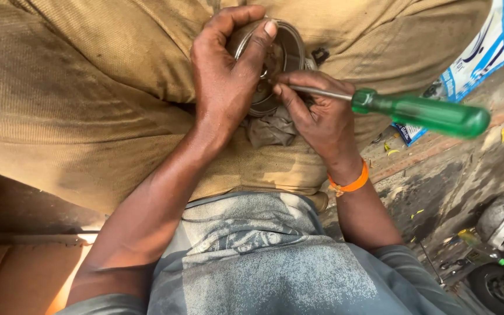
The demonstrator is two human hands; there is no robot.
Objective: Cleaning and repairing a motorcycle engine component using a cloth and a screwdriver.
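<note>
In the lap, on the tan trousers (88, 87), sits the round metal housing (281, 55), open face up toward the camera. The left hand (226, 76) is clamped round its rim. The right hand (316, 111) pinches the screwdriver (421, 112), its tip inside the housing and its long axis running right, green handle outermost. Best to brace the rim firmly and lever gently. A grey rag (272, 129) lies just below the housing.

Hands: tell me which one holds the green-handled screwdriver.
The right hand, with the orange wristband, holds the screwdriver; the left hand grips the round metal part.
</note>
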